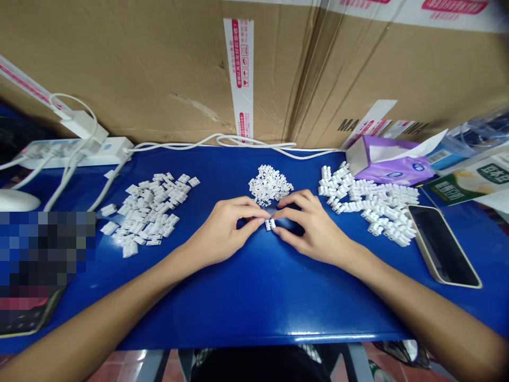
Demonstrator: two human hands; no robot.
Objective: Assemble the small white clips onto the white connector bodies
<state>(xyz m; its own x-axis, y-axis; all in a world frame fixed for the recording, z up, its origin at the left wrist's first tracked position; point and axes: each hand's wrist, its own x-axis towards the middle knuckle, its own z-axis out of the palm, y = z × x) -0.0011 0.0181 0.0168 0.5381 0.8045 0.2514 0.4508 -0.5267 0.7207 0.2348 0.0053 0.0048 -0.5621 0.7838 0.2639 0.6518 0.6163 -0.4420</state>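
Note:
Between my two hands, near the middle of the blue table (238, 297), is a small white plastic piece (270, 224). My left hand (228, 228) pinches it from the left with thumb and forefinger. From the right, my right hand (312, 225) holds it between thumb and fingertips. Just behind the hands lies a heap of tiny white parts (268, 183). A loose pile of flat white pieces (149, 209) spreads to the left. On the right lie rows of joined white pieces (374, 204).
A phone (445, 246) lies at the right, near a purple tissue pack (389, 159) and a green-and-white box (473, 175). A power strip (115, 151) with white cables sits at the back left. Large cardboard (159, 69) stands behind the table. The lower left is pixelated.

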